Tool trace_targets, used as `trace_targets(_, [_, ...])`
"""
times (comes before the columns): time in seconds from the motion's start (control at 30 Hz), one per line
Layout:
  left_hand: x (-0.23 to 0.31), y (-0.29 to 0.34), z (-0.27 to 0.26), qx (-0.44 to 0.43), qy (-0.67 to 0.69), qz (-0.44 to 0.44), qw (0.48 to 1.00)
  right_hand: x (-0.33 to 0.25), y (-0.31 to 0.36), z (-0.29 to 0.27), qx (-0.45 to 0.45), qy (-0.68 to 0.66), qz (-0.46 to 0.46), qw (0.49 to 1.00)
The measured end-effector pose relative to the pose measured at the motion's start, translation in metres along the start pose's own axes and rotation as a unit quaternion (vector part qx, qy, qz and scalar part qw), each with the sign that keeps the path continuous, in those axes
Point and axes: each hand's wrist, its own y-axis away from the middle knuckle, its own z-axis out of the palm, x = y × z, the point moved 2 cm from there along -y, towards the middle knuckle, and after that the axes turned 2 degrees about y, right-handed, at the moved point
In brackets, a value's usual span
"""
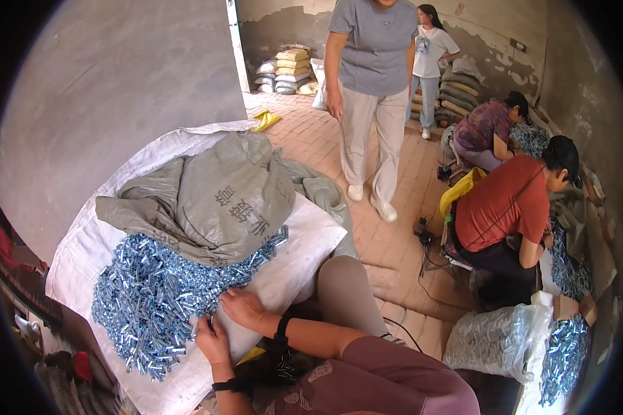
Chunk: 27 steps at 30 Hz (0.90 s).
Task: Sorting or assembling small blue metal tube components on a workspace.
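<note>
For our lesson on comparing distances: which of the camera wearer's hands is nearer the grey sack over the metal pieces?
Right. In the picture, the right hand is just below the grey sack, not touching; the left hand is farther down.

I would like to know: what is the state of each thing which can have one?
Nearest metal pieces: loose, heaped.
White sheet: spread beneath them.
Grey-brown sack: crumpled, partly covering them.
Clear bag: bulging.
Background sacks: stacked.
Left hand: curled at pieces' edge; grip unclear.
Right hand: likewise.
</note>
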Motion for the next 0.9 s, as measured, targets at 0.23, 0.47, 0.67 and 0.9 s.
trace_targets(0.23, [0.01, -0.002, -0.002, -0.003, 0.001, -0.001, 1.0, 0.004, 0.001, 0.003, 0.002, 0.004, -0.001, 1.0])
trace_targets(0.47, [0.01, -0.004, 0.001, -0.023, -0.015, -0.017, 0.999, 0.003, -0.002, 0.002, -0.011, 0.057, -0.002, 0.998])
trace_targets(0.67, [0.009, -0.003, -0.002, -0.021, -0.016, -0.002, 1.0, 0.0, 0.002, 0.001, -0.022, 0.052, 0.002, 0.998])
trace_targets(0.9, [0.015, -0.003, -0.004, -0.019, -0.015, 0.003, 1.0, 0.001, 0.001, 0.005, -0.036, 0.044, 0.009, 0.998])
